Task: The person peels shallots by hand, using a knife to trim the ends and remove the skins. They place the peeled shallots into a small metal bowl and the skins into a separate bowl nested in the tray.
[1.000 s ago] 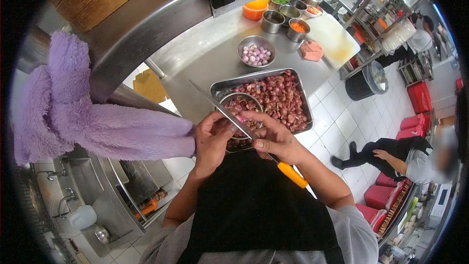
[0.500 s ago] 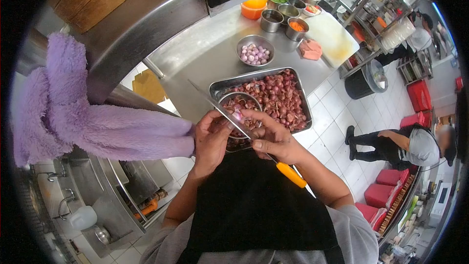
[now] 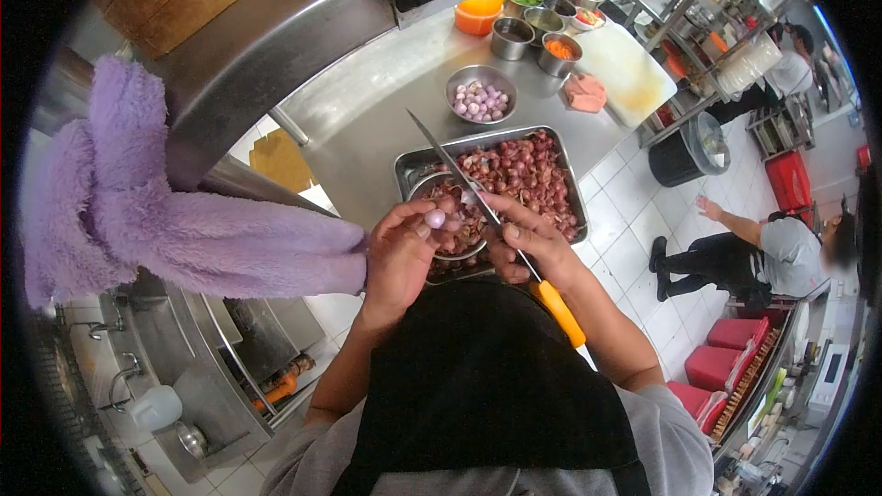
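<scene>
Between thumb and fingers my left hand (image 3: 405, 253) pinches a peeled shallot (image 3: 435, 219), pale and smooth. My right hand (image 3: 535, 246) grips a knife (image 3: 446, 160) with a yellow handle (image 3: 559, 314); the long blade points up and to the left. Under both hands sits a round metal bowl (image 3: 473, 251) holding shallot skins, partly hidden by my fingers. It stands inside a deep steel tray (image 3: 404, 168) full of unpeeled red shallots (image 3: 528, 174). Beyond the tray, a steel bowl (image 3: 453, 97) contains several peeled shallots.
Small metal containers (image 3: 511, 39), an orange bowl (image 3: 473, 20), a pink cloth (image 3: 584, 93) and a white cutting board (image 3: 634, 83) occupy the counter's far end. A purple towel (image 3: 248, 243) hangs at left. On the right are a bin (image 3: 680, 161) and a person (image 3: 781, 253).
The knife has moved away from the shallot and turned more upright. My hands have separated; the peeled shallot now shows in my left fingers. The person at right has raised an arm.
</scene>
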### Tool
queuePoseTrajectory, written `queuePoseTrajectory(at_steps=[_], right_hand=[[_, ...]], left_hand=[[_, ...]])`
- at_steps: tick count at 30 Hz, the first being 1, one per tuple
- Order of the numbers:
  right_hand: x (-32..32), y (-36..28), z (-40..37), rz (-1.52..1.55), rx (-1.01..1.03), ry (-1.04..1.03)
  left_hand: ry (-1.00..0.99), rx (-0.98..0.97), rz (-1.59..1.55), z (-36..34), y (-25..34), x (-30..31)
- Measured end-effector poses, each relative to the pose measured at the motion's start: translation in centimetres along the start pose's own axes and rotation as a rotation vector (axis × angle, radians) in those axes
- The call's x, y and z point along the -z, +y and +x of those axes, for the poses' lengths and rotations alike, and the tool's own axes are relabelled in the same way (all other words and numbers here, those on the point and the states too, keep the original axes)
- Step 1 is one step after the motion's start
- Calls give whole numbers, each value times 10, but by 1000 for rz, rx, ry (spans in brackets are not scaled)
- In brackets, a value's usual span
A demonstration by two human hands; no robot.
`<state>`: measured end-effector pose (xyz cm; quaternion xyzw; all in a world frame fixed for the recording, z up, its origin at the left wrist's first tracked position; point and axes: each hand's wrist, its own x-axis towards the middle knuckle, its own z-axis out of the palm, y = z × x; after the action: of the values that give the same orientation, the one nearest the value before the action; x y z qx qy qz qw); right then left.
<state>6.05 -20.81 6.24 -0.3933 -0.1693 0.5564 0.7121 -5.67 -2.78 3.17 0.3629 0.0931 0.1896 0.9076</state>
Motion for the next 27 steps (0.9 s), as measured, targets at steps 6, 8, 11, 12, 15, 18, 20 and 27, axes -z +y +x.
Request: queuePoseTrajectory(at_steps=[6,8,11,12,15,18,20,27], right_hand=[[19,23,6,-219,-63,197],[30,34,9,-244,-50,239],[44,46,10,-292,-23,273],[46,46,9,-318,-9,262],[51,41,2,-203,-123,249],[61,49,-4,-274,-69,386],[70,53,-13,-270,-39,438],[81,59,-54,-82,8,637]], left_hand=[[111,11,95,4,2,21],[177,-26,130,4,3,24],[201,-28,152,7,1,29],[207,-28,153,10,0,29],[210,-51,223,24,-6,22],[227,-39,393,55,-18,24],[222,-66,445,86,-37,33],[178,-80,714,199,-61,12]])
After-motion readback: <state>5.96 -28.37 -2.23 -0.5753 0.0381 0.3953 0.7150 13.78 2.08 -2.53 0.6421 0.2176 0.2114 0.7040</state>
